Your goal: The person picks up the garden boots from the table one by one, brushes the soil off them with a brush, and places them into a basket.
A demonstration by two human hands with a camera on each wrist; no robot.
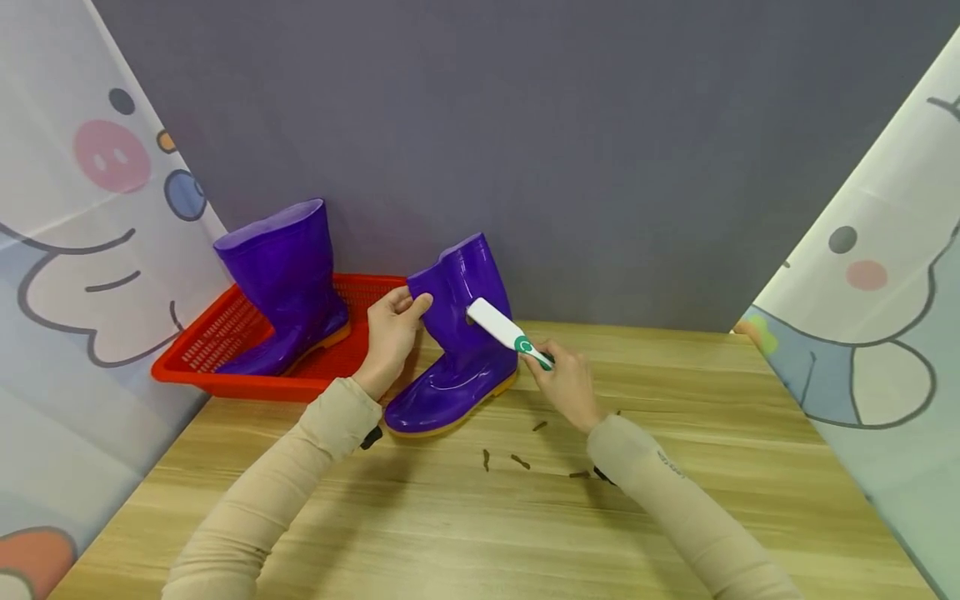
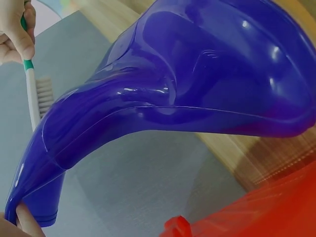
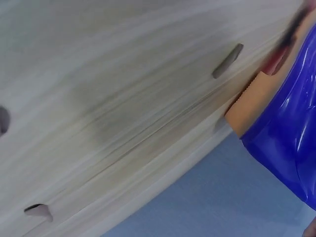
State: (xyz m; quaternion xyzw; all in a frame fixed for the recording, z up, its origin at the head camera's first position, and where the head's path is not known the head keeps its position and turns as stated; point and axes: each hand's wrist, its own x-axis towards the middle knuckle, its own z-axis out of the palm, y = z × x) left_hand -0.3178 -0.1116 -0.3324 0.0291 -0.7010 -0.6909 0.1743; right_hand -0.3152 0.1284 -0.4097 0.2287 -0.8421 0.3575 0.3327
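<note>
A purple rubber boot (image 1: 474, 362) with a yellowish sole stands on the table, its shaft leaning. My left hand (image 1: 392, 337) pinches the boot's top rim between thumb and fingers. In my right hand (image 1: 566, 383) is the handle of a white and green scrubbing brush (image 1: 497, 322). The left wrist view shows the brush's pale bristles (image 2: 45, 95) against the side of the boot shaft. Only the heel and part of the boot (image 3: 281, 143) appear in the right wrist view, where the brush is out of sight.
A second purple boot (image 1: 281, 262) stands in a red plastic basket (image 1: 247, 386) at the left. Several small brown pieces (image 1: 521, 461) lie on the wooden table (image 1: 480, 533) in front of the boot. A grey panel (image 1: 600, 167) rises behind the table.
</note>
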